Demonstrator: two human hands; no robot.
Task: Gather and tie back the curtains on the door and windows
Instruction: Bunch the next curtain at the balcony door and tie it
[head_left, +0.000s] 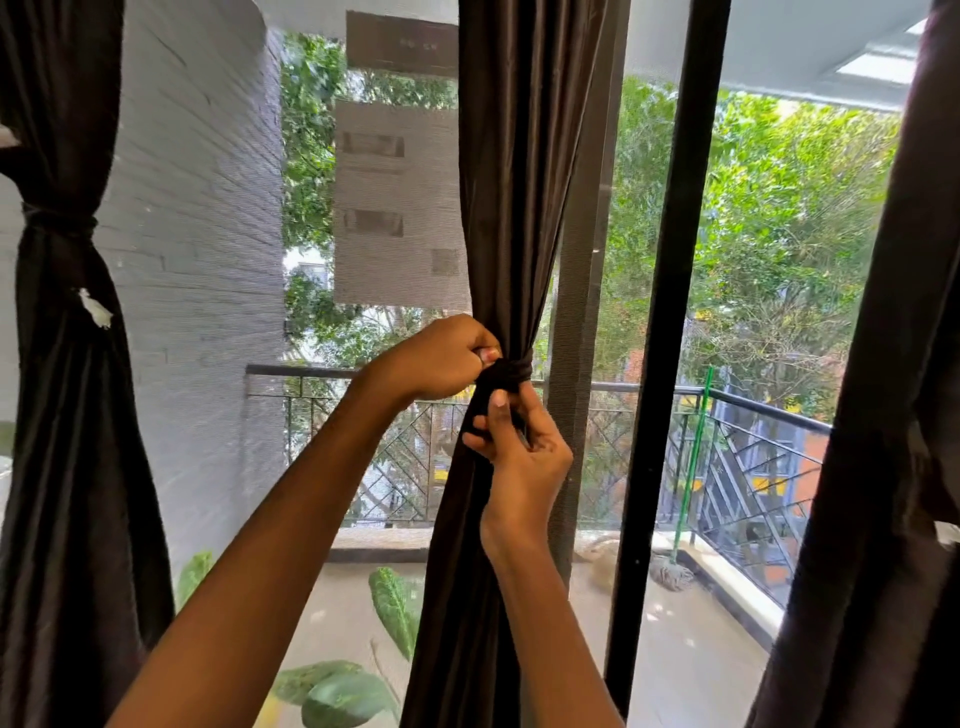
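While left hand (441, 358) pinches the tie (511, 370) cinched round the middle curtain (519, 182) beside the door frame (670, 312) and right hand (524, 457) grips its tail just below, knotting looks half done, so next: pull both ends snug, then the seemingly untied right curtain (883, 415).

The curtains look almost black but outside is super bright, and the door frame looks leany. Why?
Head view: daylight comes from behind, so the dark brown middle curtain and the tied left curtain are backlit and lose detail, while the green trees look washed out; the wide lens makes the black door frame lean; the mesh screen softens the grey brick wall.
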